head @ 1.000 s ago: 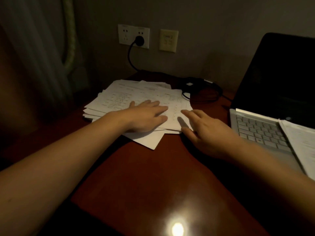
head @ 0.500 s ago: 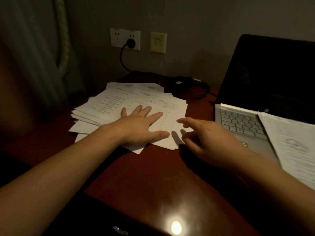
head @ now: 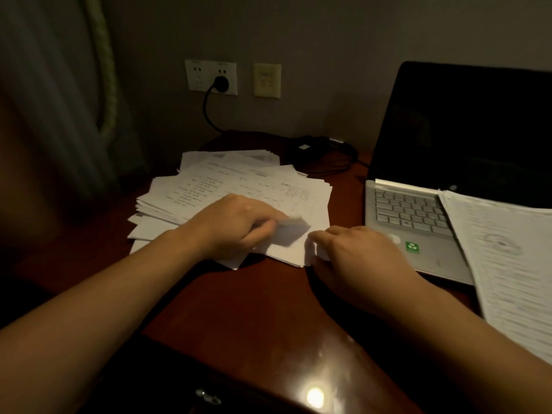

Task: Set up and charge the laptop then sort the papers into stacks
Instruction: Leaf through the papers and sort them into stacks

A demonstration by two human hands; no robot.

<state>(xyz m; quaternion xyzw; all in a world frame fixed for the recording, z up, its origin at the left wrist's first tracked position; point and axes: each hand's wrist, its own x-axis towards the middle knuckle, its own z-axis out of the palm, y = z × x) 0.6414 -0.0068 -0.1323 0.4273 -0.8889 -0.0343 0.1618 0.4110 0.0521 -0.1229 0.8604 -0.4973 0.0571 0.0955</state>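
Note:
A loose pile of printed white papers lies spread on the dark red-brown desk. My left hand rests on the pile's near part, fingers curled around a lifted sheet corner. My right hand pinches the pile's near right corner. The open laptop stands at the right, screen dark. A second stack of papers lies over its right side. A black plug sits in the wall socket, and its cable and adapter lie behind the pile.
A beige wall switch is right of the socket. A curtain with a rope tie hangs at the left. A bright light reflection shines on the desk's near edge, above a drawer keyhole.
My left hand went from lying flat on the pile to curling around a sheet corner. My right hand closed from pointing fingers to a pinch at the pile's corner. The view shifted left.

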